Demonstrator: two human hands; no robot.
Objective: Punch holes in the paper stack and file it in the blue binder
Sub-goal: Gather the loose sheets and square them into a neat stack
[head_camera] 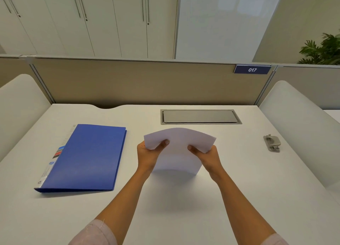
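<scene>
binder (pixel 86 158) left, punch (pixel 272 143) right, desk (pixel 184 208)

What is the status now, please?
Left hand and right hand grip paper stack, upright on desk. Blue binder closed. Hole punch untouched. Nothing blocking.

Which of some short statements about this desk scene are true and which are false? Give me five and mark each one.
1. Both hands hold the paper stack, the left hand on its left edge and the right hand on its right edge. True.
2. The blue binder lies open. False: it lies closed and flat on the desk.
3. The hole punch sits to the right of the paper, touched by neither hand. True.
4. The paper lies flat on the desk. False: it stands upright and bowed, its lower edge at the desk.
5. The partition sign reads 071. False: it reads 017.
</scene>
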